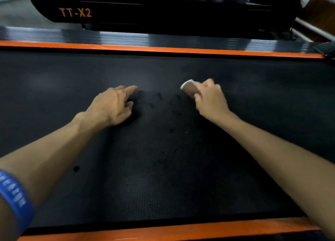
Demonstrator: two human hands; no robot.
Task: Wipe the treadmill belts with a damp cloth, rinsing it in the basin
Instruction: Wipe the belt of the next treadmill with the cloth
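Head view showed both hands out on the black treadmill belt [163, 168]. Right hand [210, 99] was curled around a bunched cloth [188, 88], brownish with a pale edge, its free end poking out on the side toward the left hand and resting against the belt. Left hand [114, 104] lay released, fingers straight and touching the belt, holding nothing. Dark damp specks [157, 97] sat between the two hands. An orange side strip [163, 49] ran beyond the fingertips.
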